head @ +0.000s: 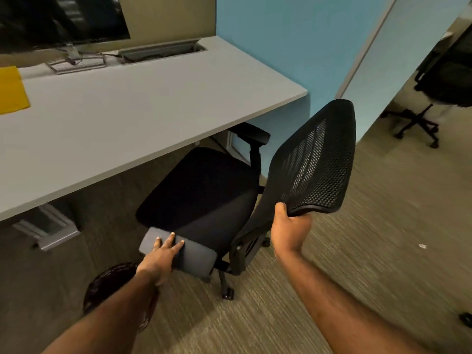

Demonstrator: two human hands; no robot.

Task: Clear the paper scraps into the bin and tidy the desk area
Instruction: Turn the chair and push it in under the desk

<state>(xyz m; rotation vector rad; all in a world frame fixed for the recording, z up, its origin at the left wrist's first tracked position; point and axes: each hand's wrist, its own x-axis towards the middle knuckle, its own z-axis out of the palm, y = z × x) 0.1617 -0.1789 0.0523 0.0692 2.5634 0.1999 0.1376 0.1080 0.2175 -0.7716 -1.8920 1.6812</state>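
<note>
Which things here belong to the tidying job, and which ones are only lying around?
Job: office chair, left hand resting on its armrest, right hand gripping its backrest; bin; desk; small white scrap on the carpet.

Lying about: monitor; yellow sheet on the desk; second chair, far right.

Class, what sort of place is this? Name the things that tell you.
Probably an office cubicle: a grey desk with a monitor, a black mesh-backed swivel chair and blue partition walls.
</note>
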